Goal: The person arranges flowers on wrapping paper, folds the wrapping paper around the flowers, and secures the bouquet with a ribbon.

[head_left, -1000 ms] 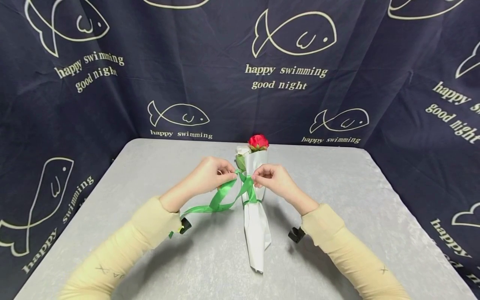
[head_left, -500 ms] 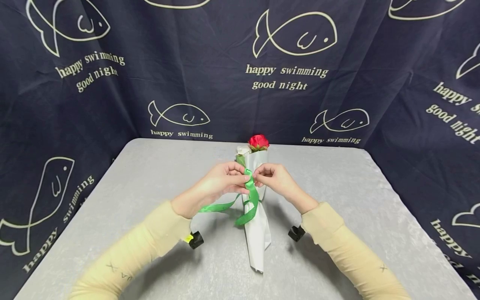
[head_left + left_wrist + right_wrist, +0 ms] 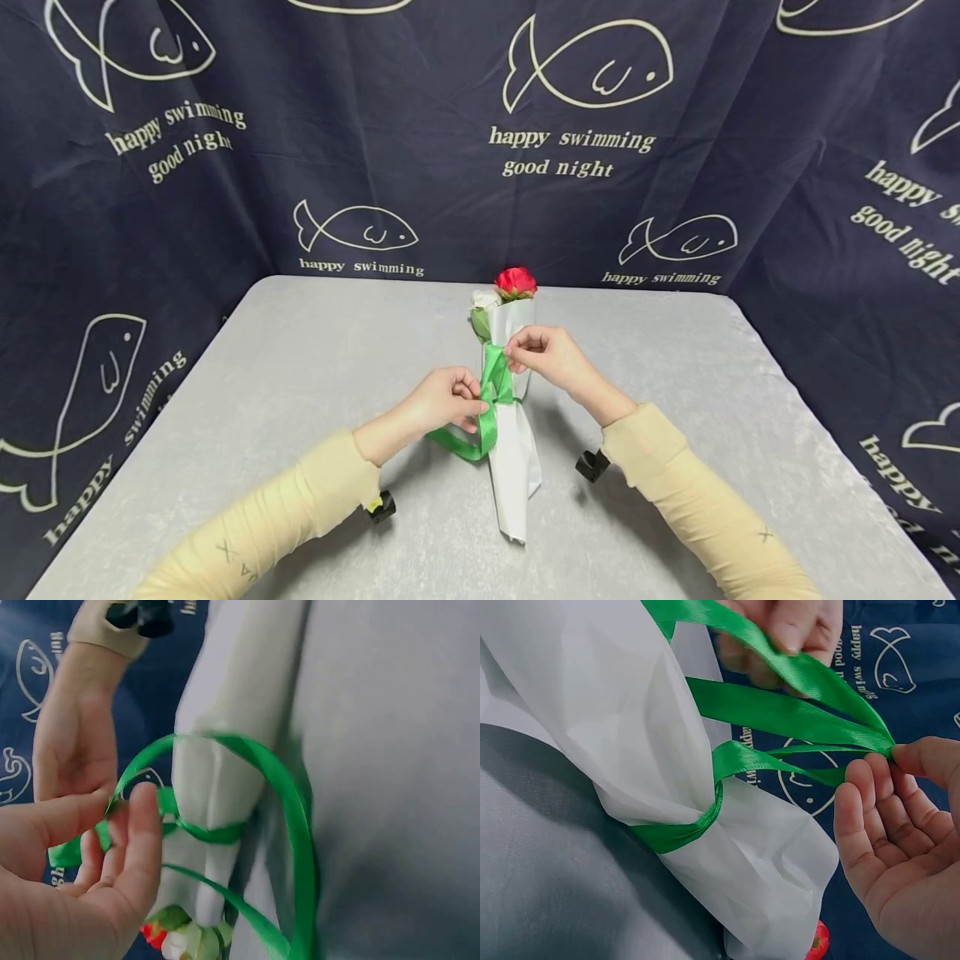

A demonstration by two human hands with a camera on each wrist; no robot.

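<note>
A bouquet wrapped in white paper lies on the table, with a red rose and a white rose showing at its far end. Green ribbon circles the wrap at its narrow waist. My right hand pinches gathered strands of ribbon between thumb and fingertips, just above the wrap. Lower and to the left, my left hand pinches another stretch of the ribbon between thumb and finger. From there the ribbon loops down beside the wrap toward the table.
Grey cloth covers the table. Behind it and at both sides hangs a navy curtain printed with fish and lettering. A black wrist-worn piece sits under the right cuff, another under the left.
My left hand has carried its ribbon right to the right hand's fingertips, then come down and left along the ribbon's length. The right hand stays nearly in place, still pinching.
</note>
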